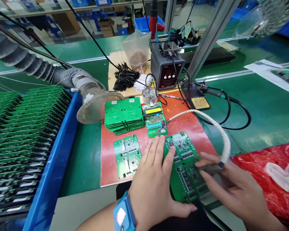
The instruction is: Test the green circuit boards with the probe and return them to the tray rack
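A green circuit board point(180, 175) with four-digit displays lies in front of me, its near edge over my lap. My left hand point(153, 175), in a blue wrist strap point(124, 211), lies across its left side with fingers stretched and thumb spread along the near edge. My right hand point(236, 183) pinches a grey plug-like probe point(210, 168) on a white-wrapped cable point(221, 128), its tip at the board's right part; whether it touches is hard to see. The cable runs to a small programmer board point(155, 120) with a yellow screen, just beyond my left fingertips.
Another populated board point(127, 154) and a stack of green boards point(124, 112) lie on the red mat point(106, 160). A blue bin point(50, 170) of upright boards stands left, below a fume hose point(86, 93). Behind are a soldering station point(167, 67) and black leads point(126, 75); red plastic point(274, 173) lies right.
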`<state>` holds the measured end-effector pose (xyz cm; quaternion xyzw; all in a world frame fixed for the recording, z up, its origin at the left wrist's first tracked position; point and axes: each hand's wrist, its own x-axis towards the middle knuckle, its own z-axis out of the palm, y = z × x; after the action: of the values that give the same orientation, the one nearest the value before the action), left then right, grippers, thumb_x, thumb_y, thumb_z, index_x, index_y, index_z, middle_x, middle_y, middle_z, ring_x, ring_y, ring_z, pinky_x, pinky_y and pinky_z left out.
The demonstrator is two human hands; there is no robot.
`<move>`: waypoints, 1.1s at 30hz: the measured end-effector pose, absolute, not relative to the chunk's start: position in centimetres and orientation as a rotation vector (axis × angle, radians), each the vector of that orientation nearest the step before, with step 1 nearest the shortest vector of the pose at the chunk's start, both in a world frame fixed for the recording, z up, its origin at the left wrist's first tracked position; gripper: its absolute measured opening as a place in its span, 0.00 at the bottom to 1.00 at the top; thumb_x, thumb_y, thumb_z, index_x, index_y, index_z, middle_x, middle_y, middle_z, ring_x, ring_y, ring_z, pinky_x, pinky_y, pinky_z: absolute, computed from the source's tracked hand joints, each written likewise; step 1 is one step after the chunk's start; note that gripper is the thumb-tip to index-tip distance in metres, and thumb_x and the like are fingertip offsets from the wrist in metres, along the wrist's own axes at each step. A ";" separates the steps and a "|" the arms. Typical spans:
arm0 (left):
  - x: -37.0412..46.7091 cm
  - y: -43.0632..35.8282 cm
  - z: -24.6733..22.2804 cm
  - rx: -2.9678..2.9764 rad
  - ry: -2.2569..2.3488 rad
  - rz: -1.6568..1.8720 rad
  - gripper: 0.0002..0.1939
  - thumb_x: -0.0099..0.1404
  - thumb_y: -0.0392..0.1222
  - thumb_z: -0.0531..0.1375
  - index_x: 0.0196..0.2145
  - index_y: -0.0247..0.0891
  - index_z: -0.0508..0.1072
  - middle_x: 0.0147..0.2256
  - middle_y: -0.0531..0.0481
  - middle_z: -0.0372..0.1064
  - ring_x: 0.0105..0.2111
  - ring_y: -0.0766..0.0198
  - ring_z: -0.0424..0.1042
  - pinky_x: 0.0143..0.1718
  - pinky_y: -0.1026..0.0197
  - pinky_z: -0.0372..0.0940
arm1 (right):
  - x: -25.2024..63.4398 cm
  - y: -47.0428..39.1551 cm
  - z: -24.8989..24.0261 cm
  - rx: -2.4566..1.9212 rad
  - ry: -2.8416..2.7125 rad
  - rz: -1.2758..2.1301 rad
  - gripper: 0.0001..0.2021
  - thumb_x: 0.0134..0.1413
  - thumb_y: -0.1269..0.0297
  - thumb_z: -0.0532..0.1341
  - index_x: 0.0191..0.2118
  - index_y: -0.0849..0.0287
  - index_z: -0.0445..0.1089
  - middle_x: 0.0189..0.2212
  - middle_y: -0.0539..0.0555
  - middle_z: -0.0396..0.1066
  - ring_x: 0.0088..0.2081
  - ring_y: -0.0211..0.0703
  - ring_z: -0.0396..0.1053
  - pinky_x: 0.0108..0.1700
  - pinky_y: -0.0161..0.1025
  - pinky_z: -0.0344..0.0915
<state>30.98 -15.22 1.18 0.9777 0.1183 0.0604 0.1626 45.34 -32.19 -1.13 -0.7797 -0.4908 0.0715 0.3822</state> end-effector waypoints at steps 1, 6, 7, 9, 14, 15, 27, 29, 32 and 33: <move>31.0 -15.2 1.2 2.796 0.333 0.175 0.62 0.35 0.74 0.63 0.59 0.28 0.61 0.63 0.23 0.48 0.63 0.31 0.50 0.56 0.33 0.59 | 45.3 -32.2 -1.1 -1.985 -1.255 0.186 0.16 0.57 0.68 0.60 0.51 0.53 0.65 0.38 0.50 0.75 0.38 0.36 0.74 0.42 0.29 0.70; 30.9 -15.2 1.1 2.816 0.325 0.206 0.63 0.33 0.75 0.63 0.59 0.28 0.61 0.63 0.23 0.49 0.62 0.31 0.52 0.55 0.33 0.60 | 45.1 -32.3 -0.8 -1.954 -1.242 0.220 0.18 0.58 0.69 0.59 0.53 0.52 0.64 0.38 0.50 0.75 0.38 0.36 0.73 0.43 0.30 0.70; 30.9 -15.2 1.1 2.818 0.324 0.213 0.63 0.33 0.75 0.63 0.59 0.28 0.61 0.63 0.23 0.49 0.62 0.31 0.52 0.55 0.34 0.60 | 45.1 -32.3 -0.8 -1.948 -1.237 0.234 0.18 0.58 0.69 0.59 0.54 0.52 0.64 0.38 0.50 0.74 0.38 0.36 0.73 0.43 0.31 0.70; 30.9 -15.2 1.0 2.823 0.322 0.227 0.63 0.33 0.75 0.63 0.59 0.28 0.61 0.63 0.23 0.50 0.61 0.31 0.53 0.55 0.34 0.61 | 45.1 -32.3 -0.7 -1.936 -1.231 0.261 0.18 0.58 0.70 0.59 0.54 0.52 0.64 0.39 0.51 0.74 0.39 0.36 0.73 0.45 0.31 0.70; 30.8 -15.1 0.9 2.832 0.313 0.261 0.63 0.33 0.76 0.63 0.59 0.28 0.61 0.63 0.24 0.50 0.61 0.31 0.53 0.55 0.35 0.61 | 45.1 -32.5 -1.0 -1.918 -1.218 0.275 0.18 0.58 0.70 0.59 0.54 0.52 0.64 0.40 0.51 0.74 0.40 0.36 0.73 0.44 0.31 0.70; 30.8 -15.1 0.9 2.828 0.316 0.259 0.63 0.33 0.76 0.63 0.59 0.29 0.60 0.63 0.24 0.50 0.62 0.32 0.53 0.55 0.35 0.61 | 45.2 -32.5 -1.0 -1.922 -1.218 0.276 0.18 0.58 0.70 0.59 0.54 0.52 0.64 0.40 0.51 0.74 0.40 0.36 0.73 0.45 0.32 0.70; 30.7 -15.1 1.0 2.822 0.337 0.192 0.63 0.35 0.78 0.61 0.61 0.32 0.59 0.65 0.27 0.46 0.64 0.35 0.48 0.58 0.37 0.58 | 45.1 -32.4 -0.9 -1.933 -1.223 0.277 0.19 0.58 0.70 0.59 0.55 0.51 0.64 0.40 0.50 0.74 0.41 0.36 0.73 0.46 0.30 0.69; 30.6 -15.2 1.0 2.814 0.342 0.165 0.63 0.37 0.79 0.58 0.62 0.32 0.58 0.65 0.27 0.46 0.64 0.35 0.48 0.59 0.36 0.57 | 45.1 -32.4 -1.0 -1.938 -1.223 0.276 0.19 0.58 0.70 0.59 0.55 0.51 0.64 0.41 0.50 0.74 0.40 0.36 0.73 0.46 0.29 0.69; 30.5 -15.2 0.9 2.798 0.346 0.120 0.63 0.41 0.80 0.55 0.64 0.34 0.53 0.66 0.28 0.43 0.65 0.37 0.45 0.60 0.36 0.55 | 45.1 -32.5 -1.2 -1.948 -1.214 0.264 0.20 0.58 0.69 0.60 0.55 0.51 0.63 0.40 0.50 0.75 0.41 0.36 0.73 0.45 0.29 0.69; 30.5 -15.2 0.8 2.795 0.346 0.106 0.63 0.42 0.80 0.54 0.65 0.35 0.51 0.66 0.29 0.42 0.65 0.37 0.44 0.60 0.37 0.54 | 45.1 -32.5 -1.2 -1.954 -1.213 0.262 0.20 0.58 0.69 0.60 0.55 0.51 0.63 0.40 0.50 0.75 0.40 0.36 0.73 0.45 0.29 0.69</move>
<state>30.45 -15.24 0.83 0.9788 0.1213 0.0371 0.1610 45.15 -32.50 -1.16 -0.7731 -0.4800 0.1038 0.4015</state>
